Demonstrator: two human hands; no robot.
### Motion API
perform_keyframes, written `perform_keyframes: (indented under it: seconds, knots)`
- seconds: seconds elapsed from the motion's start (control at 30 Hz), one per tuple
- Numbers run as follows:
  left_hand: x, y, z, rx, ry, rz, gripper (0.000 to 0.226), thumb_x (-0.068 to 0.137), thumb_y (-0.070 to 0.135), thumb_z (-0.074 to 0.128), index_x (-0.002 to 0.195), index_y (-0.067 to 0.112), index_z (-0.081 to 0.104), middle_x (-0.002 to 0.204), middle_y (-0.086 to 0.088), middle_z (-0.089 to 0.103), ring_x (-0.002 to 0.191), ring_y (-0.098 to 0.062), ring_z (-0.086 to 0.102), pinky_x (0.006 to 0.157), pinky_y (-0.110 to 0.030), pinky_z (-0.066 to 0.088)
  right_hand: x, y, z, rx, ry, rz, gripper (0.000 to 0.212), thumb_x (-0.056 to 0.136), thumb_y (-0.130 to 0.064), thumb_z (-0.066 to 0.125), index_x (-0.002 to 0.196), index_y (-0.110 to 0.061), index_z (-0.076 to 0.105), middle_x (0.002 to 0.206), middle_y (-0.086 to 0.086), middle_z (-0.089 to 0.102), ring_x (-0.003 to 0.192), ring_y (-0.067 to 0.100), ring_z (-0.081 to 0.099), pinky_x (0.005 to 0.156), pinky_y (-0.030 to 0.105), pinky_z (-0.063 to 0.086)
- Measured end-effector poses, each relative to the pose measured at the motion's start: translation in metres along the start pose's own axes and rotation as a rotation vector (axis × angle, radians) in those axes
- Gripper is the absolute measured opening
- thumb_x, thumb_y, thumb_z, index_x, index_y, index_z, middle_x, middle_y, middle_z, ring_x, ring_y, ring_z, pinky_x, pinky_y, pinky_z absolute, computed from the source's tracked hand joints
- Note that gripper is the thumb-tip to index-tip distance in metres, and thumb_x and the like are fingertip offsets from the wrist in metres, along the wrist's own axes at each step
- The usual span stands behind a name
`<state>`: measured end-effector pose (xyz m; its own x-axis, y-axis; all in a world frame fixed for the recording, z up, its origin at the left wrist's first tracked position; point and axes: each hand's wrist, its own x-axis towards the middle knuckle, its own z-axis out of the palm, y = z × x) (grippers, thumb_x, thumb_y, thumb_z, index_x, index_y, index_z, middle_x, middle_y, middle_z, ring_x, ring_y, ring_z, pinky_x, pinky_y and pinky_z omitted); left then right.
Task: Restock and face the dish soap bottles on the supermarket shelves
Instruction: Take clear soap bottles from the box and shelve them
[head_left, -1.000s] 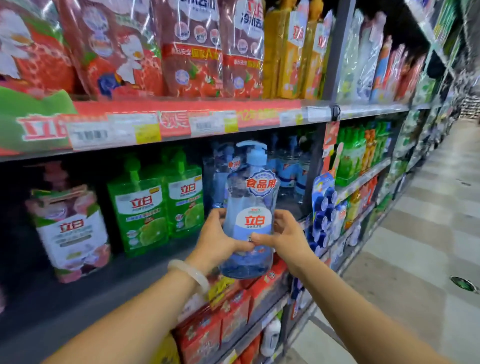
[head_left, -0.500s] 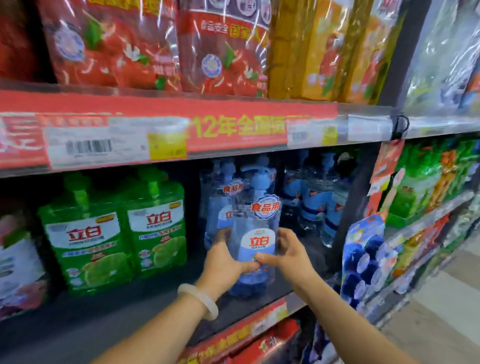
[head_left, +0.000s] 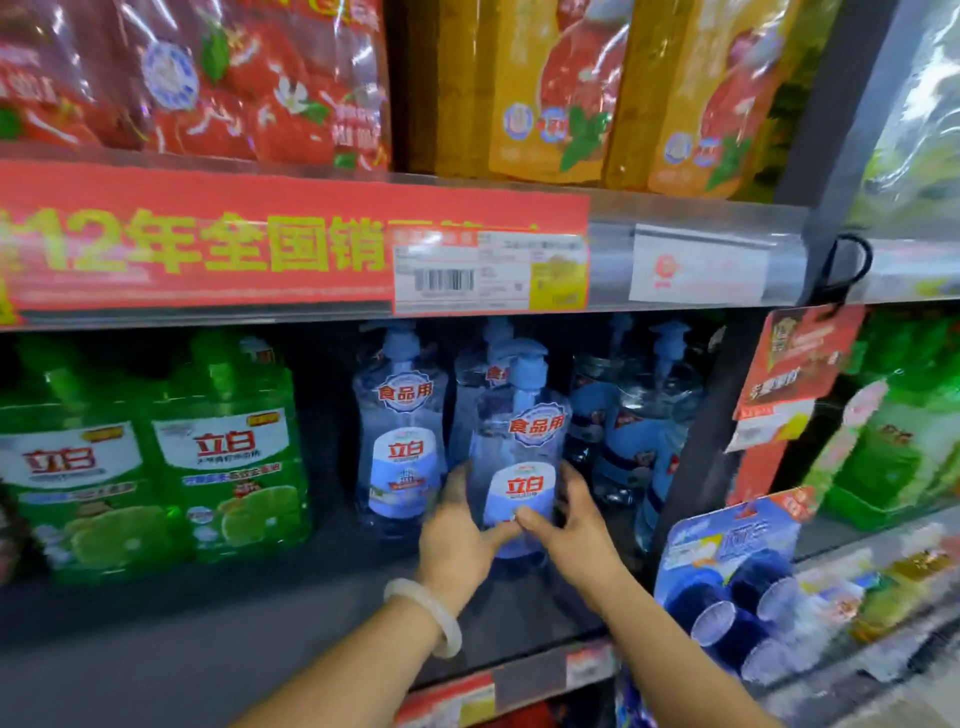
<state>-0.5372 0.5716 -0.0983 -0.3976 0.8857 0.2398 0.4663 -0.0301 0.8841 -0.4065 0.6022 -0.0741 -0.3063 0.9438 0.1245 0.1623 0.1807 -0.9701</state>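
A clear blue pump bottle of dish soap (head_left: 519, 447) stands upright on the dark middle shelf (head_left: 291, 587), label facing me. My left hand (head_left: 457, 535) grips its lower left side and my right hand (head_left: 571, 525) grips its lower right side, thumbs meeting on the label. Another blue bottle (head_left: 400, 421) stands just left of it, and several more blue bottles (head_left: 639, 431) crowd behind and to the right.
Green dish soap packs (head_left: 228, 452) fill the shelf's left part. The shelf edge above (head_left: 291, 249) carries a red banner and price tags close over the pump tops. A dark upright post (head_left: 696, 457) bounds the bay on the right, with a hanging blue blister pack (head_left: 727, 587).
Both hands have carried the blue bottle from in front of the shelf into the bay, down onto the shelf among the other blue bottles. The view has moved closer.
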Motion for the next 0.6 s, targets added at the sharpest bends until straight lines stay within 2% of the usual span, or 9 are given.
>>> perform_keyframes:
  seconds: [0.1,0.2,0.37,0.53,0.6]
  knots:
    - [0.007,-0.003,0.004,0.009,0.053,-0.03,0.08,0.059,0.046,0.08,0.123,0.008,0.051,0.118,-0.007,0.062,0.112,-0.024,0.057,0.093,-0.042,0.048,0.006,0.0,0.0,-0.008,-0.011,-0.001,0.072,0.087,-0.002,0.063,0.146,-0.013,0.023,0.136,0.002,0.044,0.118,0.009,0.043,0.101,0.025,0.039]
    - [0.013,-0.006,0.007,0.002,0.072,-0.063,0.072,0.063,0.03,0.085,0.121,0.004,0.051,0.116,-0.011,0.061,0.111,-0.026,0.058,0.092,-0.044,0.049,0.012,0.0,0.0,0.021,-0.015,-0.008,0.071,0.086,0.0,0.062,0.145,-0.013,0.024,0.131,-0.001,0.045,0.114,0.006,0.042,0.097,0.02,0.037]
    - [0.018,-0.006,0.014,0.038,0.109,-0.053,0.072,0.064,0.027,0.085,0.12,0.001,0.049,0.114,-0.015,0.06,0.11,-0.029,0.056,0.091,-0.045,0.047,0.019,0.004,0.0,0.039,-0.013,-0.033,0.068,0.085,0.002,0.062,0.143,-0.012,0.03,0.121,-0.007,0.047,0.112,0.006,0.045,0.093,0.017,0.038]
    - [0.018,-0.003,0.017,0.04,0.129,-0.062,0.069,0.063,0.023,0.086,0.115,-0.001,0.048,0.11,-0.017,0.059,0.105,-0.031,0.056,0.089,-0.044,0.047,0.022,0.011,-0.001,0.065,0.009,-0.048,0.064,0.085,0.003,0.062,0.141,-0.013,0.034,0.116,-0.009,0.05,0.108,0.006,0.048,0.077,0.003,0.043]
    - [0.017,-0.003,0.017,0.032,0.124,-0.068,0.066,0.064,0.021,0.085,0.114,0.0,0.048,0.108,-0.016,0.059,0.102,-0.028,0.057,0.085,-0.037,0.049,0.023,0.012,0.0,0.08,0.021,-0.048,0.062,0.085,0.003,0.062,0.138,-0.016,0.036,0.115,-0.009,0.052,0.106,0.007,0.05,0.073,0.0,0.044]
